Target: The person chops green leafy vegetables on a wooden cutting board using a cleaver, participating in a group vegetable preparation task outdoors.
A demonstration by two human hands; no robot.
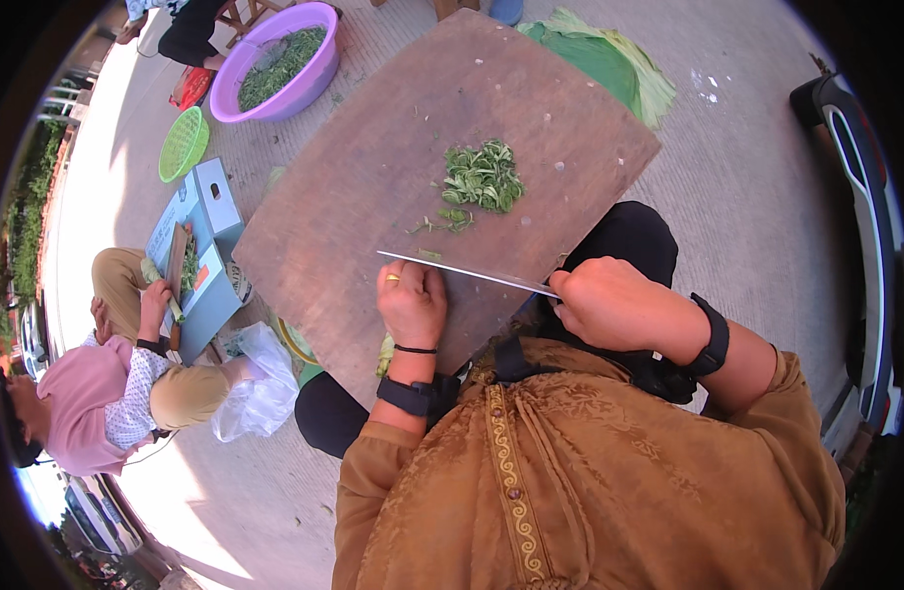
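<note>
My right hand (607,304) grips the handle of a kitchen knife (470,274). The long thin blade points left across the near part of a worn wooden board (334,199). Right behind the blade, near its tip, my left hand (414,301) rests on the board with curled fingers and a ring. Whatever lies under its palm is hidden. Part of a pale green vegetable (385,355) shows beside the left wrist. Beyond the blade lie a small green scrap (428,253), a few loose bits (453,218) and a heap of chopped greens (485,177).
Large cabbage-like leaves (607,66) lie past the board's far edge. At upper left are a purple basin (323,70) of chopped greens and a green basket (184,144). A seated person (90,413) works at a blue carton (214,295) beside a plastic bag (256,391).
</note>
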